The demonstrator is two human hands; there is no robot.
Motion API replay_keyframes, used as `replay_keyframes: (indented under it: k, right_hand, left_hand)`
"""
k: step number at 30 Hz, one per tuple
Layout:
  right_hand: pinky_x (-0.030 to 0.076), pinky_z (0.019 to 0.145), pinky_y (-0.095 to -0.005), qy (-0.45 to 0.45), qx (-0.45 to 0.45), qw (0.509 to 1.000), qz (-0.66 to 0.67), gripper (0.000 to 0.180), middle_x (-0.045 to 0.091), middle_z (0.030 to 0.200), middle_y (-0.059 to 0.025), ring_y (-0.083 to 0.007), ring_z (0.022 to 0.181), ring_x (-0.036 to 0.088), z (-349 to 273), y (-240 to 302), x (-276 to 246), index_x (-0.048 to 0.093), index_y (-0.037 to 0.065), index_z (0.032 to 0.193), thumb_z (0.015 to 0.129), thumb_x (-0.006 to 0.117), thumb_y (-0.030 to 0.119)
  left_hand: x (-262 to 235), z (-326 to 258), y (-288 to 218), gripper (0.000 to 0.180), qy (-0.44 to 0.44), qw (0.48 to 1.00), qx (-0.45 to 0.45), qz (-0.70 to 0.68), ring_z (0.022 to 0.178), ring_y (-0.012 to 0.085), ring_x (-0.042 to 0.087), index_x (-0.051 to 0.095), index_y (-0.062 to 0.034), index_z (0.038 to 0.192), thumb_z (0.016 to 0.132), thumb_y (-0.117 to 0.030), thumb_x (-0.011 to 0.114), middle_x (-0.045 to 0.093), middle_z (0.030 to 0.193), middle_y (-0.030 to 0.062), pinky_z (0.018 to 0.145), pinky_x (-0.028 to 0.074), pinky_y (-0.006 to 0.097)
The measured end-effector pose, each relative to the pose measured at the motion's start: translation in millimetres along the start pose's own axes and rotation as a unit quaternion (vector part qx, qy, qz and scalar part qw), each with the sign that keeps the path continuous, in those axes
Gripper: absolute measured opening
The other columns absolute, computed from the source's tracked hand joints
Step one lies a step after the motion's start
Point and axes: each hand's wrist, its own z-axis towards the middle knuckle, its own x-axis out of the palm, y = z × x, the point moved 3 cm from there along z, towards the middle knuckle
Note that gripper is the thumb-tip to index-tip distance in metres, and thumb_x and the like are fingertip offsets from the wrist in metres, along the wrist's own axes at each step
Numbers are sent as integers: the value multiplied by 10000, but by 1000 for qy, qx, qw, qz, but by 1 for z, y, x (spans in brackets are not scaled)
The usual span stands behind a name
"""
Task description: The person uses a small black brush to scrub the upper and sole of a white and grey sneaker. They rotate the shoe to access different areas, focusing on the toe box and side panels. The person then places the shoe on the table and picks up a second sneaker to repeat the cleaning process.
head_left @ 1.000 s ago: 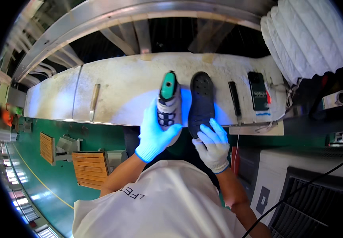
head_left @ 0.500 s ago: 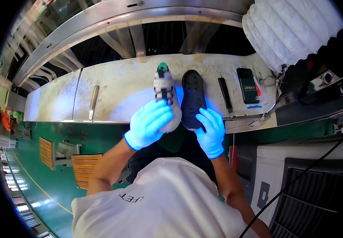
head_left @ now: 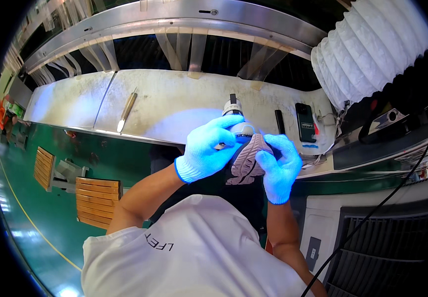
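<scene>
Just off the front edge of the bench, my gloved left hand [head_left: 208, 148] grips a white and black shoe upper [head_left: 233, 106], its fingers reaching across the top. My gloved right hand [head_left: 281, 168] is closed around a dark shoe sole [head_left: 248, 161], thumb on the near side. The sole's greyish-pink tread faces up, and its end meets the near part of the upper. My hands hide much of where the two pieces touch.
On the pale bench [head_left: 164, 94] lies a knife-like tool [head_left: 128, 111] at left. A black-handled tool [head_left: 280, 121] and a dark phone [head_left: 305, 122] lie at right. A metal machine frame [head_left: 174, 17] with hanging strips runs behind; a white ribbed duct [head_left: 372, 44] stands far right.
The sole has left the bench in my right hand and turned tread up. My left hand has moved right with the upper, bringing both together. The view has shifted a little.
</scene>
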Motion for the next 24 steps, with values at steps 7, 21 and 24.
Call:
replay_keyframes:
  k: [7, 21, 24]
  right_hand:
    - [539, 906, -300, 48, 42, 995, 77, 349, 670, 1052, -50, -145, 966, 655, -5, -13, -6, 772, -19, 1168, 829, 857, -26]
    - [494, 730, -310, 23, -91, 993, -66, 386, 615, 1000, -82, -180, 859, 600, -42, -11, 13, 736, 48, 1152, 833, 912, -80]
    - [489, 724, -308, 27, -98, 994, -48, 367, 612, 1001, -85, -179, 856, 592, -39, -12, 11, 734, 47, 1140, 842, 901, -87]
  left_hand:
    - [-11, -5, -15, 200, 52, 997, 34, -50, 1135, 458, 752, 739, -39, 1047, 867, 18, 805, 735, 1354, 252, 992, 616, 467]
    - [6, -35, -35, 349, -86, 972, -129, -179, 1251, 365, 762, 640, -1, 901, 838, -74, 976, 782, 1263, 257, 1096, 571, 474]
    - [6, -34, -35, 352, -83, 972, -128, -176, 1239, 356, 770, 631, -6, 889, 841, -66, 974, 791, 1244, 240, 1084, 579, 468]
